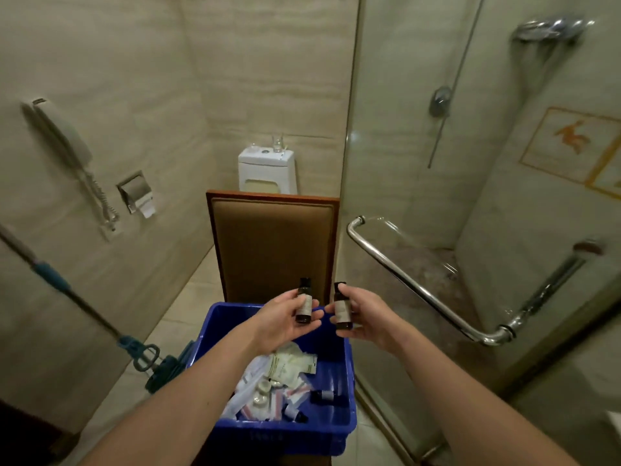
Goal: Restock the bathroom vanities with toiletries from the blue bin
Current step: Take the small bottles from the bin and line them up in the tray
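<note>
Both hands are over the blue bin [302, 432]: left hand [285, 319] grips a dark bottle [304, 306] upright, right hand [366, 319] grips a second bottle [342, 311] just beside it. Sachets [289, 366] lie in the bin, and a brown chair [272, 243] stands just beyond.

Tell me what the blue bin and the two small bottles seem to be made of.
The blue bin: probably plastic, smooth and glossy; uniform colour, moulded rim. The left bottle and right bottle: dark brown, glass or plastic, unclear which; black caps, pale labels.
</note>
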Tool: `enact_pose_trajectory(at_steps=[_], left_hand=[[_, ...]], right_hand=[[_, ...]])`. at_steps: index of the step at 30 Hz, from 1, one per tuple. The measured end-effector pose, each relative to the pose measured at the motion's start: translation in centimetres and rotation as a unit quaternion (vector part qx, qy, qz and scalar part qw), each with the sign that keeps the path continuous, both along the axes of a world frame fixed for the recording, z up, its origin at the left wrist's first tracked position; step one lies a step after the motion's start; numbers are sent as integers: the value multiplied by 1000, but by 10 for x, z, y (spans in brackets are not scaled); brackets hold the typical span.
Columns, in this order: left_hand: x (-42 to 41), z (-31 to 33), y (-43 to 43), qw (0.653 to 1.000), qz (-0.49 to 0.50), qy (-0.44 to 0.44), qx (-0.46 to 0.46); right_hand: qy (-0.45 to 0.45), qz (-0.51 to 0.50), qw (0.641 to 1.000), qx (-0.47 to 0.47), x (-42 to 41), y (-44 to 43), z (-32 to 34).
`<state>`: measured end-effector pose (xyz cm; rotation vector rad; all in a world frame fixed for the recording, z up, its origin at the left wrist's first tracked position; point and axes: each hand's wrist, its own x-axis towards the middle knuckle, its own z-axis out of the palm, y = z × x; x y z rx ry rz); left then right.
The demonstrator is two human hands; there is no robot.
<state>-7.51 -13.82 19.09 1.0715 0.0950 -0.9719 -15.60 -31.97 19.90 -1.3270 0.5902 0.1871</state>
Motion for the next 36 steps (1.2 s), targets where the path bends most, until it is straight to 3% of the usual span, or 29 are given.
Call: enact_pose_trajectory(at_steps=[9, 17, 26, 36], left_hand=[[8, 9, 2, 987, -155, -38, 32], [-24, -7, 5, 968, -243, -52, 40], [-100, -18, -4, 927, -374, 5, 41], [-208, 3, -30, 880, -473, 20, 36]], right_hand=[[-24, -125, 992, -8, -35, 26, 0], [-25, -273, 961, 28, -98, 81, 3], [-4, -432, 901, 40, -197, 126, 3], [9, -535, 845, 6, -309, 137, 13]])
